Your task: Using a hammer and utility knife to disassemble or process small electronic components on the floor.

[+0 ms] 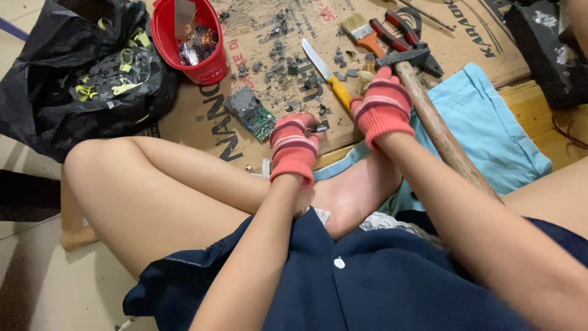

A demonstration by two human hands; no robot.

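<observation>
Both knitted gloves, on the left hand and the right hand, are red-orange with grey stripes. At twelve o'clock from the right hand lies a knife with a yellow handle and pale steel blade. The round plastic bucket at eleven o'clock is bright red. The rectangular circuit board looks green, part-covered in grey. The crumpled plastic bag is black with yellow scraps. The folded cloth at three o'clock is light blue; the flat cardboard sheet is brown with black print.
</observation>
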